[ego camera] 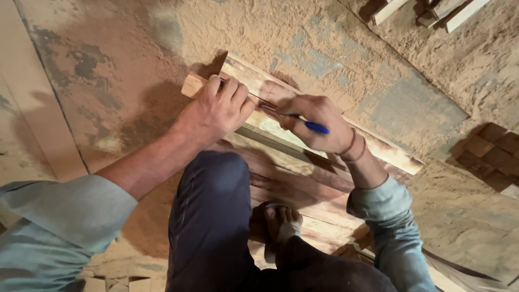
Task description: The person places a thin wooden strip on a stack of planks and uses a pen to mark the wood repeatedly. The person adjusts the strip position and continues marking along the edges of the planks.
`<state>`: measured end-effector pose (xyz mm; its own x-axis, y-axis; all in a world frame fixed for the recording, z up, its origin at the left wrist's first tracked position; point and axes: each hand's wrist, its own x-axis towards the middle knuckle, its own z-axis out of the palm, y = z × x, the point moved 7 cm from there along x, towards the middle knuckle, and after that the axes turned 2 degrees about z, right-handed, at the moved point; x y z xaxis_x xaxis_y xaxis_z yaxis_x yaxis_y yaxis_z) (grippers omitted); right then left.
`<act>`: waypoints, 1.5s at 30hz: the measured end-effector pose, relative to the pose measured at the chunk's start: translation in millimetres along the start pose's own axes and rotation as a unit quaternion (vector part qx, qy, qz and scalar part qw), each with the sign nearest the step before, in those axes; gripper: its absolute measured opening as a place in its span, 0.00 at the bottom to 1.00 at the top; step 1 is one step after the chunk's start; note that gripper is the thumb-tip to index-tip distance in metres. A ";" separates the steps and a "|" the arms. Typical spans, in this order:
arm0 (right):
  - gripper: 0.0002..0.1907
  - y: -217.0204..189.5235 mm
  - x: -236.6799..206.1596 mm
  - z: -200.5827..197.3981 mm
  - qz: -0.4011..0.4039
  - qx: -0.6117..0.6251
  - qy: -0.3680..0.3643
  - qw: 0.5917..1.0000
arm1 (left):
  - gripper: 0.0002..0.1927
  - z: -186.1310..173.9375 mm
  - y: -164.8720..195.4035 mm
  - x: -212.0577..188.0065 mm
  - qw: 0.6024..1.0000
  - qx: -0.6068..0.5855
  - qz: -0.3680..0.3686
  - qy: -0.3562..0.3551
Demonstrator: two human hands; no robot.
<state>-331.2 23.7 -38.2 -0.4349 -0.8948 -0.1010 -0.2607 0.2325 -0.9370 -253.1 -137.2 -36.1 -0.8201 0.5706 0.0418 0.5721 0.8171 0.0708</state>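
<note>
Sawdust covers the floor point(346, 48) beneath our planks point(303, 178). Our left hand point(219, 108) presses fingers-together on a wooden strip point(197, 84) lying across them; our right hand point(319, 123) pinches a blue pen point(315, 127) against it.

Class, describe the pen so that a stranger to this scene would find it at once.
Start at the long pale wooden plank lying across the sawdust-covered floor. The right hand rests on it, gripping the pen, the only bright blue thing among the browns.
</note>
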 end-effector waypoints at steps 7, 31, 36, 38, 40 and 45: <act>0.08 15.9 -33.6 -7.3 0.046 -0.109 -0.166 0.979 | 0.04 -5.5 0.6 1.8 1.000 0.016 0.007 -0.003; 0.18 18.2 -231.8 -29.7 0.239 -0.397 0.229 0.856 | 0.13 2.9 34.3 24.9 0.998 0.018 0.025 -0.052; 0.23 -0.1 -238.5 -46.7 0.194 -0.434 0.268 0.838 | 0.18 20.0 46.0 68.9 0.997 0.051 -0.004 -0.063; 0.22 -10.6 -259.5 -50.0 0.178 -0.429 0.355 0.811 | 0.30 10.2 45.5 61.9 0.999 0.014 -0.028 -0.008; 0.20 -21.6 -301.5 -51.7 0.169 -0.383 0.503 0.756 | 0.37 0.0 38.6 37.9 0.992 -0.042 -0.109 0.044; 0.16 36.4 -382.3 -32.4 0.361 0.008 0.637 0.681 | 0.44 -0.5 -0.6 -61.5 0.816 -0.326 -0.439 0.189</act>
<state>-202.4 386.6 -22.9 -0.8426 0.5093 -0.1748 0.4226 0.4243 -0.8008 -202.9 -172.8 -38.3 -0.9259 -0.3774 -0.0146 -0.2600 0.6089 0.7494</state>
